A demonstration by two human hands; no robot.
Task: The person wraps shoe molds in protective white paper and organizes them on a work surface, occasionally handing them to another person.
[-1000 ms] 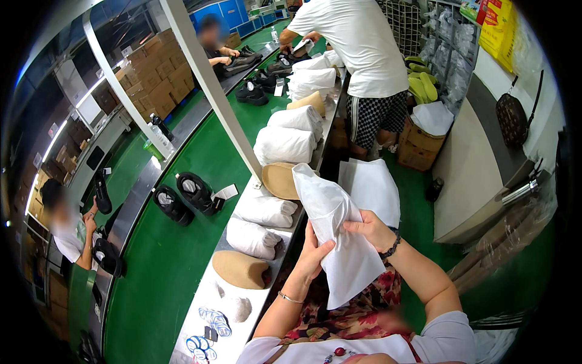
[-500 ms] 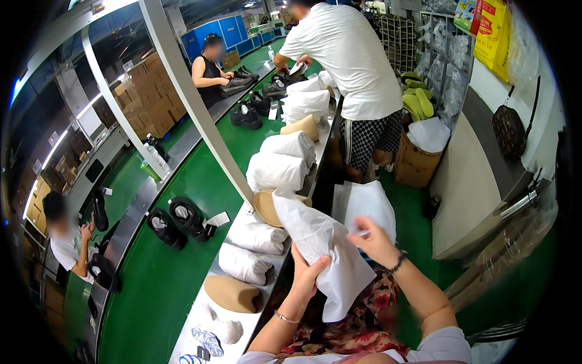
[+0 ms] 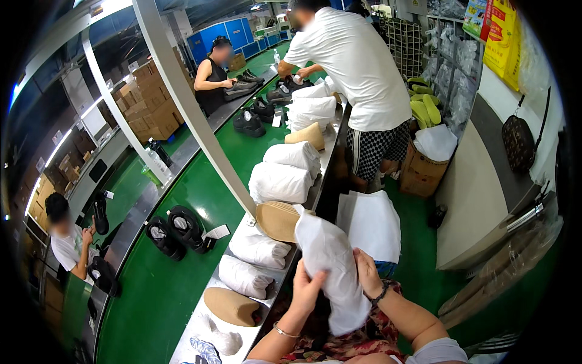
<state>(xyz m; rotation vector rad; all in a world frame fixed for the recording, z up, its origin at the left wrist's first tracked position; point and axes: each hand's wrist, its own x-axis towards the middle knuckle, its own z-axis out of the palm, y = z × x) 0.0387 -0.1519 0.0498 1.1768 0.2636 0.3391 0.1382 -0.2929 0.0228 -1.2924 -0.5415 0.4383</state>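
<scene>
Between both hands I hold an elongated white paper-wrapped bundle [image 3: 327,246], tilted over my lap; what lies inside is hidden. My left hand [image 3: 308,286] is closed on its left side, thumb across the front. My right hand [image 3: 367,274] presses on its right side. Just beyond the bundle's upper end a tan curved pad [image 3: 276,219] rests on the bench ledge. Left of my hands lie two white wrapped rolls [image 3: 259,250] and another tan pad [image 3: 227,304]. A stack of white sheets [image 3: 371,223] sits beyond my right hand.
Black shoes [image 3: 187,229] with a tag stand on the green belt [image 3: 142,285]. A slanted white post [image 3: 188,109] rises at the ledge. A person in a white shirt [image 3: 357,67] stands ahead; others sit across the belt. A carton [image 3: 421,173] stands right of that person.
My right hand has come down and in, onto the bundle's right side. The white paper, loosely flared before, now sits closer around the bundle. My view has shifted slightly.
</scene>
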